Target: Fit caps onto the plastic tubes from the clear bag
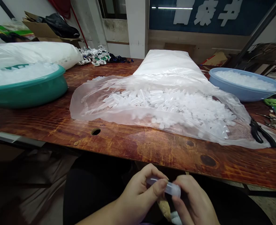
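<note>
A small translucent plastic tube [171,188] with a whitish end lies across both hands, below the table's front edge. My left hand [144,190] has its thumb and fingers closed around the tube's left part. At its right end, the thumb and fingers of my right hand [194,198] pinch the whitish part. Beneath the hands, a tan strip [164,207] and a pale piece show in part. On the table beyond, an open clear plastic bag [88,109] spills many translucent tubes and small caps [191,107].
The wooden table [133,140] has a round hole near its edge. A green basin [34,90] stands left, a blue basin [236,84] right. Black-handled scissors [261,132] rest on the bag's right end. A white sack [171,61] and small white-green parts [98,56] lie farther back.
</note>
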### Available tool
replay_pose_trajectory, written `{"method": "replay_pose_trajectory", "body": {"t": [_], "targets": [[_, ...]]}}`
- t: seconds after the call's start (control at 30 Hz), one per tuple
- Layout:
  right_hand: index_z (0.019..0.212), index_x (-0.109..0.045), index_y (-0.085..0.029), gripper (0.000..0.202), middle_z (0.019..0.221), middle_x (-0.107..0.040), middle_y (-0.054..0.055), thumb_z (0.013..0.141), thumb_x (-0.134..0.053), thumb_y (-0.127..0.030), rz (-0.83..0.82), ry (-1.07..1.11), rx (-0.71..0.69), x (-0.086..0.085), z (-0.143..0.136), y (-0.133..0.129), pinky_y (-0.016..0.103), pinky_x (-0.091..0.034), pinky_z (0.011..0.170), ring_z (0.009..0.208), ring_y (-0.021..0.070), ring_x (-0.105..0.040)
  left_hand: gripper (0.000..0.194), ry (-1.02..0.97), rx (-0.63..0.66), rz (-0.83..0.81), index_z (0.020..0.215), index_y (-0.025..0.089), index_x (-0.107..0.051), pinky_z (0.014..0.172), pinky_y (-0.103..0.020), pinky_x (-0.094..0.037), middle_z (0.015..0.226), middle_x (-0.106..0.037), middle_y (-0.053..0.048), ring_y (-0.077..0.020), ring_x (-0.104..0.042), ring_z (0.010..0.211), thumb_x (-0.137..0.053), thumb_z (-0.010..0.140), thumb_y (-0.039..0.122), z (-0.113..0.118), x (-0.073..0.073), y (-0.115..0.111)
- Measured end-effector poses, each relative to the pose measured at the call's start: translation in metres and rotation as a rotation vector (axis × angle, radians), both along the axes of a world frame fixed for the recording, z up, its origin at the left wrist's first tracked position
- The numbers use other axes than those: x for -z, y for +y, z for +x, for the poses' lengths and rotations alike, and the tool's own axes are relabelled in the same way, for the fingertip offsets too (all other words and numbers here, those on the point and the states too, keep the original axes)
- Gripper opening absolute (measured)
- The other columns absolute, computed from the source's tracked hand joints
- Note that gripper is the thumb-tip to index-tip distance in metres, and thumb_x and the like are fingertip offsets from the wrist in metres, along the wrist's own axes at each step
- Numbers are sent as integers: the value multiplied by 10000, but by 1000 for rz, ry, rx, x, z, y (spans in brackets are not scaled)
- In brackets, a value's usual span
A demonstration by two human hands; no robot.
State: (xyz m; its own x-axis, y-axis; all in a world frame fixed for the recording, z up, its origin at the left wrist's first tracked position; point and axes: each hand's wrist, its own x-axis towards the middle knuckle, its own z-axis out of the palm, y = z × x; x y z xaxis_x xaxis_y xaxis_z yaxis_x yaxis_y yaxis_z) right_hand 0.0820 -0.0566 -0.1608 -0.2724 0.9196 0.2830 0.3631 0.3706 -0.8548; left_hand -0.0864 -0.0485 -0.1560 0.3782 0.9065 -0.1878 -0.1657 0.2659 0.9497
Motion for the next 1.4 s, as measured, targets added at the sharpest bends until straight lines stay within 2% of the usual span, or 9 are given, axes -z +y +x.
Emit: {"method": "replay_pose_trajectory", "body": {"t": [0.17, 0.33, 0.53, 0.77, 0.87, 1.03, 1.1, 1.23, 1.4], "targets": [[611, -452, -187, 504, 534, -405, -25, 906, -271, -554, -464, 128, -201, -3, -1, 2, 205, -345, 435, 464, 101, -396, 434, -62, 51, 24, 834, 138, -495, 524, -191, -346, 672, -486, 5, -70, -447, 555, -569, 774, 562, 1, -1, -1], [641, -480, -190, 360, 596, -433, -10, 887, -418, -446, 43, 19, -109, -6, -3, 6, 215, -344, 495, 543, 118, -436, 407, -178, 79, -5, 809, 160, -447, 482, -170, -332, 616, -480, 24, -52, -421, 494, -574, 782, 545, 4, 3, -2], [594, -400, -197, 558, 542, -349, -29, 829, -263, -684, -704, 244, -172, -6, -19, 4, 227, -329, 450, 481, 107, -346, 264, -39, 26, 297, 791, 173, -451, 519, -183, -361, 682, -474, 2, -72, -448, 559, -463, 892, 417, -1, 7, -4], [808, -553, -227, 244, 752, -584, 22, 885, -409, -408, 15, -304, 262, -52, 40, 46, 256, -440, 646, 706, 174, -552, 232, 355, 278, 804, 961, 192, -564, 649, -198, -434, 780, -581, -52, -134, -555, 703, -419, 909, 365, -4, 9, 11], [895, -581, -210, 224, 858, -627, 76, 844, -440, -376, 284, -563, 456, -66, 58, 91, 351, -450, 755, 824, 244, -575, 245, 680, 523, 800, 1075, 230, -582, 683, -217, -468, 909, -608, -64, -164, -598, 765, -454, 883, 313, 10, 25, 13], [1208, -507, -99, 474, 1074, -622, 167, 829, -500, -383, 343, -881, 333, -58, 41, 147, 446, -435, 847, 1002, 324, -539, 654, 1023, 724, 600, 1402, 223, -237, 890, -457, -434, 1390, -317, -206, -364, -428, 1184, -545, 836, 336, 34, 48, 18], [1196, -525, -110, 428, 990, -651, 146, 830, -510, -330, 371, -902, 251, -52, 30, 147, 426, -462, 790, 920, 304, -569, 757, 1008, 762, 581, 1412, 163, -204, 941, -501, -377, 1423, -227, -242, -400, -307, 1256, -603, 800, 361, 29, 36, 21], [1010, -635, -185, 261, 870, -646, 83, 856, -424, -170, 475, -851, 69, -45, 22, 112, 347, -461, 739, 814, 225, -565, 316, 644, 798, 710, 1182, 213, -555, 860, -275, -462, 1104, -623, -77, -205, -592, 992, -474, 878, 177, -6, -25, 22], [913, -641, -192, 190, 772, -595, 56, 890, -481, -293, 354, -770, -253, -46, 25, 63, 331, -449, 678, 746, 204, -545, 272, 684, 118, 994, 1085, 171, -594, 920, -312, -420, 1070, -620, -115, -207, -549, 1036, -406, 895, 222, -42, -66, 47]]}}
